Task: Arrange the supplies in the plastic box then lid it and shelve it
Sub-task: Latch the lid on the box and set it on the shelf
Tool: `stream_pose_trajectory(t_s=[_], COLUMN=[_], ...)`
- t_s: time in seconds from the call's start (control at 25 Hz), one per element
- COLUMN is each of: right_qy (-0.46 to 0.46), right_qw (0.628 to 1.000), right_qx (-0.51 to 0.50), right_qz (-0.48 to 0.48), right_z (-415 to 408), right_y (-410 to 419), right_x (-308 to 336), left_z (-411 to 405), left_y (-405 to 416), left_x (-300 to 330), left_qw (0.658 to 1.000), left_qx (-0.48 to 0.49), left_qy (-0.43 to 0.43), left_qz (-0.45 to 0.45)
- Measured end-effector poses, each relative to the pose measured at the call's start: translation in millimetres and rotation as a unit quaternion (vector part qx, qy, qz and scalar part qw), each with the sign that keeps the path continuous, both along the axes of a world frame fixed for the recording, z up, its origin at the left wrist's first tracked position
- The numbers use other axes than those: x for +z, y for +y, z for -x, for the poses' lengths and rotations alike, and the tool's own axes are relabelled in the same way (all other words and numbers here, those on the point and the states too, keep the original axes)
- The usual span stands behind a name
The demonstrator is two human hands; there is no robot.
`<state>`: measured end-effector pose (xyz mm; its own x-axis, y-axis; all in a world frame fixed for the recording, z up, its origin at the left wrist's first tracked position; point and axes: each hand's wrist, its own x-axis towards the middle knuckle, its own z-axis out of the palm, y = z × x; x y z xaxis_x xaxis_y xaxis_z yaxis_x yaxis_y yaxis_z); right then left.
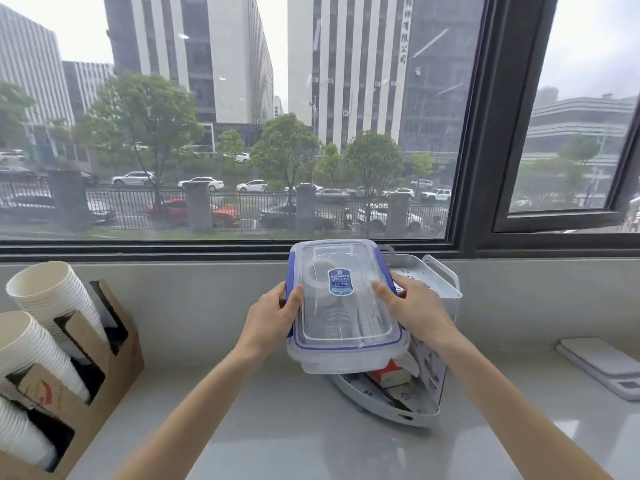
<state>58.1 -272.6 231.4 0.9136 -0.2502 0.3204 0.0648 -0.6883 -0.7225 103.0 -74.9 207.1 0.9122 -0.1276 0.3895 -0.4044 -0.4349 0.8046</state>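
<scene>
A clear plastic box (346, 355) with a blue-trimmed clear lid (341, 268) on it is held up in the air in front of the window. My left hand (273, 315) grips its left side and my right hand (414, 308) grips its right side. A blue label sits on the lid's centre. Pale items show faintly through the lid. Right behind and below the box stands a small white two-tier shelf rack (434, 275); the box hovers level with its upper tier.
The rack's lower tier (408, 415) holds an orange-and-white packet (393, 374). A cardboard holder (114, 355) with stacks of white paper cups (52, 292) stands at the left. A white kitchen scale (602, 365) lies at the right. A grey counter (263, 434) runs below the window sill.
</scene>
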Motion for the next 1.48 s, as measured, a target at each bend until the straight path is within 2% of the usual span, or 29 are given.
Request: stream_pose_trajectory(t_s=[0.32, 0.52, 0.76, 0.96, 1.28, 1.48], right_qy=[0.010, 0.017, 0.014, 0.009, -0.008, 0.015], right_qw=[0.999, 1.000, 1.000, 1.000, 0.999, 1.000], right_qx=[-0.005, -0.003, -0.021, -0.028, -0.032, -0.021], right_qz=[0.045, 0.010, -0.011, -0.007, -0.009, -0.008], right_z=[-17, -41, -87, -124, -165, -178], right_y=[-49, -86, -126, -147, -162, -167], right_x=[46, 60, 68, 74, 60, 43], left_z=[-19, -39, -63, -91, -119, -122], left_y=[-48, -79, -116, -139, -159, -159], left_x=[35, 49, 62, 61, 47, 35], left_qw=[0.999, 0.995, 0.964, 0.940, 0.919, 0.913], left_qx=[-0.008, -0.031, -0.096, -0.121, -0.131, -0.146], left_qy=[0.024, 0.061, 0.158, 0.212, 0.263, 0.278], left_qz=[0.032, 0.075, 0.190, 0.239, 0.262, 0.262])
